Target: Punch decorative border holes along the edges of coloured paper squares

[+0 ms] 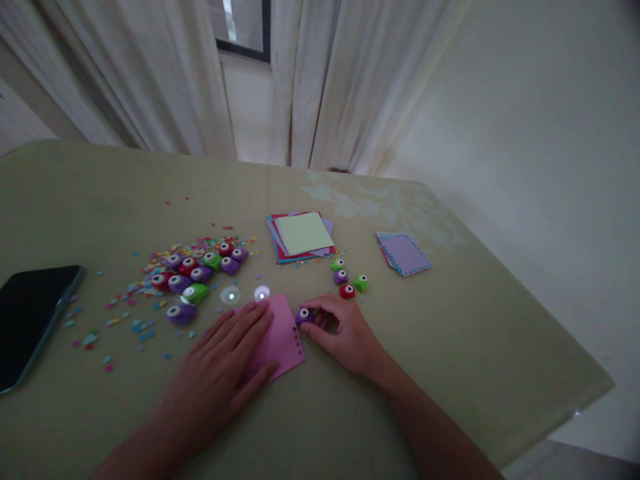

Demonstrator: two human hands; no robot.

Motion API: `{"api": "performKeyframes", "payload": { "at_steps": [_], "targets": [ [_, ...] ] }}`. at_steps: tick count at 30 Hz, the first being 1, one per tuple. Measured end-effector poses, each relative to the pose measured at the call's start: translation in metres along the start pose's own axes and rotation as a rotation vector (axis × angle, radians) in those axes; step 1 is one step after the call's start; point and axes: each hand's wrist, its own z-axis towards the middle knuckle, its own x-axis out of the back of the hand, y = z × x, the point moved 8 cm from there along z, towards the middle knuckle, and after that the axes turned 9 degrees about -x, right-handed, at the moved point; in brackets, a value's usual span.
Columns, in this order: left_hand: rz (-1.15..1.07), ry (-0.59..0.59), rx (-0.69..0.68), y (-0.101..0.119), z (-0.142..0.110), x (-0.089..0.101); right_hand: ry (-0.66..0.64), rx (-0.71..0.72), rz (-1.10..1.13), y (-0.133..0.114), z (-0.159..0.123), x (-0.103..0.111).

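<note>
A square of pink paper (281,333) lies on the table, with a row of small punched holes along its right edge. My left hand (223,363) rests flat on the paper, fingers stretched out and holding it down. Between the thumb and fingers of my right hand (345,327) is a small purple craft punch (305,315), set at the paper's upper right edge, above the holes. Whether the paper sits inside its slot I cannot tell. Just beyond my right hand stand several small punches in green, purple and red, among them a red punch (347,291).
Left of my hands, several more punches (193,273) lie among scattered paper confetti (145,327). A stack of coloured paper (305,233) is farther back, with a smaller pile of hole-edged sheets (405,255) to its right. A dark tablet (33,313) lies at the left.
</note>
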Motion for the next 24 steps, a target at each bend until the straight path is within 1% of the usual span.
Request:
{"api": "performKeyframes", "payload": {
  "at_steps": [7,11,14,18,24],
  "targets": [
    [-0.024,0.01,0.006,-0.0005,-0.0013,-0.0004,-0.034,0.018,0.022,-0.0021,-0.0005,-0.0027],
    [-0.029,0.019,-0.004,-0.0004,-0.0008,0.001,-0.04,-0.005,0.041,-0.0007,-0.0003,-0.0035],
    [-0.019,0.0,-0.032,0.0011,-0.0004,-0.0001,-0.077,-0.034,0.05,0.0002,0.0001,-0.0054],
    [0.002,-0.036,-0.056,0.0024,-0.0018,-0.0032,-0.133,-0.032,0.051,-0.002,-0.0002,-0.0068],
    [0.006,-0.055,-0.054,0.003,-0.0064,-0.0049,-0.122,0.004,0.044,-0.0024,0.0004,-0.0032]
  ]
}}
